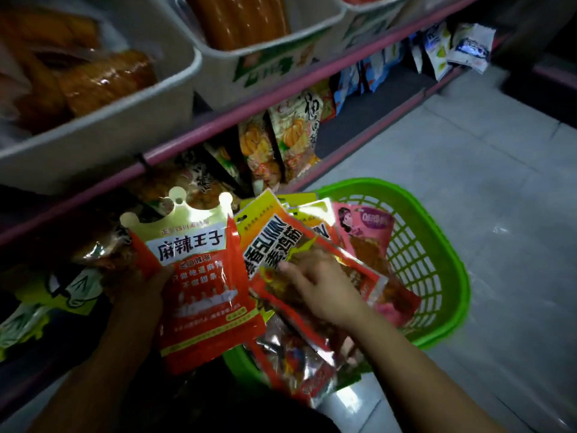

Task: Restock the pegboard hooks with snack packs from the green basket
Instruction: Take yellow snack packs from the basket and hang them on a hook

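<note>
Two hands work over a heap of snack packs at the foot of a shop shelf. Furthest left, beyond the left hand, dim yellow-and-black packs [59, 295] hang in shadow under the pink shelf edge [218, 117]. The left hand [146, 289] grips the left edge of a red crown-topped pack [203, 276], thumb curled over its face, holding it upright and tilted slightly, its crown points reaching up close to the shelf edge. Above both hands, white bins [103, 120] of orange-brown goods sit on the shelf. Just right of the held pack, the right hand [315, 285] lies with fingers curled onto a red-and-yellow pack [281, 245] on top of the heap, pinching at its face; whether it has a full hold I cannot tell. Under and around that hand, more packs overlap in the green basket [437, 245], which stands on the floor; a pink pack [368, 232] leans against the basket's far side, and a silvery pack [296, 364] spills over its near rim. The basket's right half shows bare lattice wall. Right of the right hand, the grey tiled floor [499, 182] lies open out to the frame edge. Up beyond, pumpkin-printed packs [290, 132] and blue-white packs [443, 48] line the lower shelf.
</note>
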